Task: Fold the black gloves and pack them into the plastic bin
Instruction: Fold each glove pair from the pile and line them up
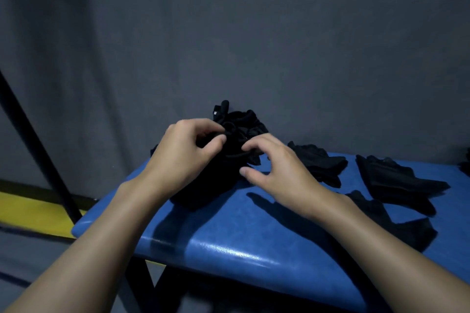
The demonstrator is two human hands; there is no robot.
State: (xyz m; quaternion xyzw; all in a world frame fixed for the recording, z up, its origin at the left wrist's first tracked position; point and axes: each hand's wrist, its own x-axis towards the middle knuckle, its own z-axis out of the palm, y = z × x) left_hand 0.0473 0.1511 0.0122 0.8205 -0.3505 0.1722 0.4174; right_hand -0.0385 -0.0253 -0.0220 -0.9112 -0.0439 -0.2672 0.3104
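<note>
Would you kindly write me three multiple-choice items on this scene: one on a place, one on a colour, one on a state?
1. Where does the pile of black gloves lie? A on the floor; B at the bench top's left end; C in a bin.
2. The bench top's colour? A red; B blue; C green.
3. What is the left hand doing? A hanging idle; B lying flat on bare bench; C pinching the pile.
Key: B, it sits on the padded end; B, glossy blue top; C, its fingers curl into the fabric.
</note>
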